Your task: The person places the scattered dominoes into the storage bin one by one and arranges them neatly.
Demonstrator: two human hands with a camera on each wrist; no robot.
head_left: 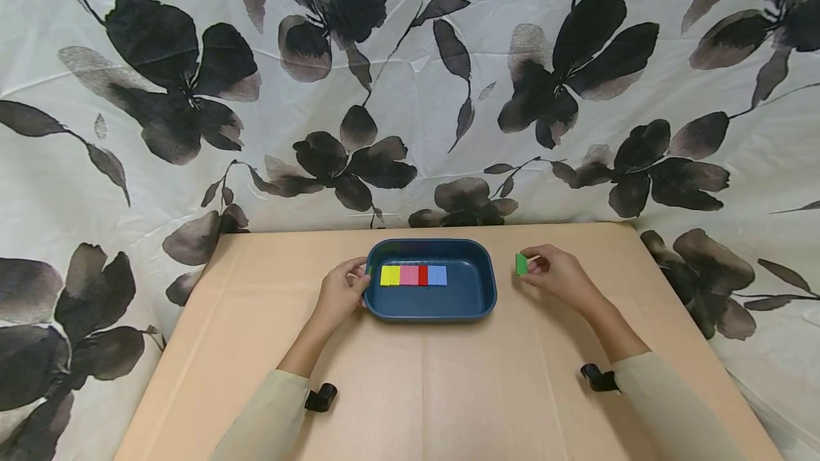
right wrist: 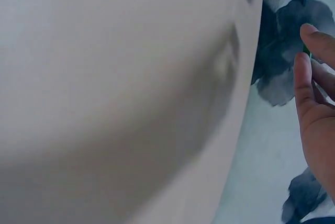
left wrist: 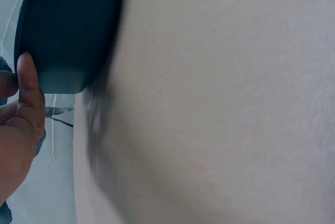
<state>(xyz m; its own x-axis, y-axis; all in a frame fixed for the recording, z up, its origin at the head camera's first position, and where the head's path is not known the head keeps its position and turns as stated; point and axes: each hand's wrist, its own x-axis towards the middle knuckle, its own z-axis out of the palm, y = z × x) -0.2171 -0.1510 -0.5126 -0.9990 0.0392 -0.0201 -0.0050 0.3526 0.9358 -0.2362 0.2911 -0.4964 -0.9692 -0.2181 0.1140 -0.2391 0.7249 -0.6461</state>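
A white cloth printed with dark flowers [head_left: 410, 77] hangs behind and drapes around a tan-covered table [head_left: 448, 390], which fills the lower half of the head view. Two arms in pale sleeves [head_left: 269, 418] reach forward over the table, each with a small black wrist mount [head_left: 320, 397].

Near the far edge of the table sits a dark blue tray [head_left: 470, 294], rectangular with rounded corners. Inside it, along its left and middle part, lies a straight row of flat coloured blocks [head_left: 413, 275], touching side by side: yellow, pink, red and blue, from left to right.

The left hand [head_left: 339, 294] rests at the tray's left rim, fingers curled against the rim; in the left wrist view the thumb [left wrist: 29, 85] lies against the tray's outer wall [left wrist: 68, 30].

The right hand [head_left: 560, 276] is on the table to the right of the tray, apart from it. Its fingertips pinch a small green block [head_left: 522, 264], held upright just above the table surface, between the hand and the tray's right rim. In the right wrist view only the fingers [right wrist: 309, 93] show, partly extended; the block is barely visible there.
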